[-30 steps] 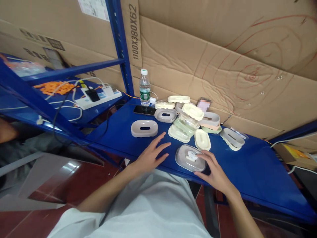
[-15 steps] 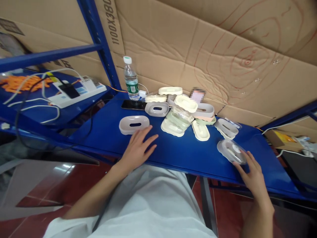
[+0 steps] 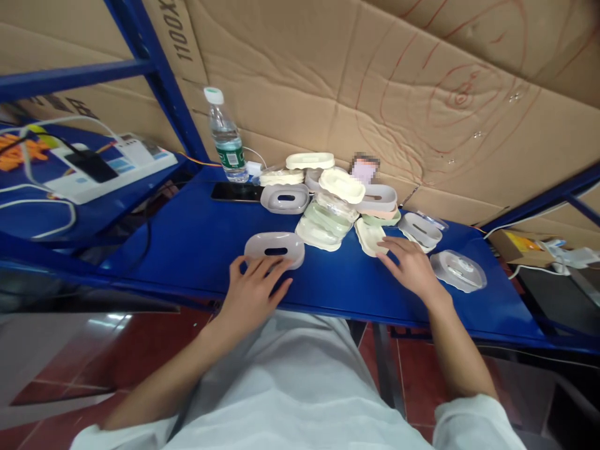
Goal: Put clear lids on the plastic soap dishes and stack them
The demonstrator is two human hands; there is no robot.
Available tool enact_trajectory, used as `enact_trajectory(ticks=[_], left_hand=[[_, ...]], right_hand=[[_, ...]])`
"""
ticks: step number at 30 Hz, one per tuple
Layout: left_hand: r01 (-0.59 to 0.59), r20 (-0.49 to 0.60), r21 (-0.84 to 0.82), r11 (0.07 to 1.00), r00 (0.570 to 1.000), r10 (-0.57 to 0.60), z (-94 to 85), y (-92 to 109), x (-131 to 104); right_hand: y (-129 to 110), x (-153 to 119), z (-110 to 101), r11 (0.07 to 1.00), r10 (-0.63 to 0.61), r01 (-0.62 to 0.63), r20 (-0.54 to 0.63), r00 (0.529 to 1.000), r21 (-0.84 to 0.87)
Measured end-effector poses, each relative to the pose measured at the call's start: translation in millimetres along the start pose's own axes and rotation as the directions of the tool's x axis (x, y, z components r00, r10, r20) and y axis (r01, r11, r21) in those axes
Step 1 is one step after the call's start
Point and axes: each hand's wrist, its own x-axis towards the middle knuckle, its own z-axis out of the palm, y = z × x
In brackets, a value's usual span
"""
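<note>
The grey oval soap dish [image 3: 295, 247] with a slot in its floor sits near the front of the blue table. My left hand [image 3: 255, 287] has its fingers over the near rim, thumb outside the wall, gripping it lightly. My right hand [image 3: 412, 265] is open, thumb and fingers apart, with fingertips at the right edge of a cream wavy-edged tray [image 3: 368, 234]; contact there is unclear. Right of that hand lies a grey soap dish with a clear cover [image 3: 459, 270]. Behind is a pile of cream, green and grey dish parts [image 3: 323, 228].
A water bottle [image 3: 229, 147] and a dark phone [image 3: 237, 192] stand and lie at the back left. A power strip [image 3: 122, 172] with cables is on the left shelf. Cardboard [image 3: 300, 75] walls the back; a blue post [image 3: 164, 87] rises at left. An open box [image 3: 515, 250] is at right.
My right hand has left the clear-covered dish and moved left to the cream tray. The covered dish sits farther right. My left hand has shifted the grey dish rightward and nearer.
</note>
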Motion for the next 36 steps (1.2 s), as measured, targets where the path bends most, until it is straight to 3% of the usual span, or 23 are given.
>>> enact_trajectory(ticks=[3, 5, 8, 12, 15, 17, 22, 28, 31, 36], left_hand=[[-0.106, 0.034, -0.067, 0.992, 0.993, 0.109, 1.3, 14, -3], [-0.125, 0.024, -0.056, 0.991, 0.992, 0.127, 4.5, 15, -3], [-0.113, 0.004, -0.010, 0.994, 0.994, 0.113, 10.1, 7, -2], [-0.114, -0.026, -0.107, 0.988, 0.993, 0.112, 11.4, -7, 1], [-0.110, -0.097, -0.227, 0.968, 0.991, 0.090, 4.5, -7, 3], [-0.123, -0.146, -0.283, 0.951, 0.986, 0.084, -0.9, -2, 4], [-0.179, -0.191, -0.222, 0.958, 0.972, 0.137, -2.4, 12, 4], [-0.220, -0.112, -0.058, 0.974, 0.971, 0.212, 7.2, 18, 6], [-0.258, -0.069, -0.017, 0.966, 0.964, 0.256, 10.1, 24, 8], [-0.278, -0.007, -0.042, 0.960, 0.961, 0.278, 15.7, 26, 9]], right_hand=[[-9, 37, 14, 0.993, -0.037, 0.051, 0.125, 0.991, -0.106], [-15, 45, 19, 0.981, -0.006, 0.047, 0.214, 0.977, -0.188], [-24, 30, 12, 0.979, 0.027, 0.038, 0.312, 0.950, -0.199], [-38, -16, -15, 0.999, -0.034, 0.041, 0.379, 0.925, -0.011], [-54, -39, -24, 0.986, -0.126, 0.077, 0.360, 0.924, 0.149], [-68, -39, -20, 0.960, -0.231, 0.163, 0.313, 0.921, 0.228], [-89, -4, 6, 0.870, -0.470, 0.441, 0.101, 0.877, 0.221], [-70, 28, 6, 0.857, -0.462, 0.472, -0.096, 0.882, 0.206], [-71, 32, 7, 0.837, -0.493, 0.500, -0.093, 0.865, 0.223], [-83, 26, 29, 0.809, -0.543, 0.526, -0.008, 0.840, 0.264]])
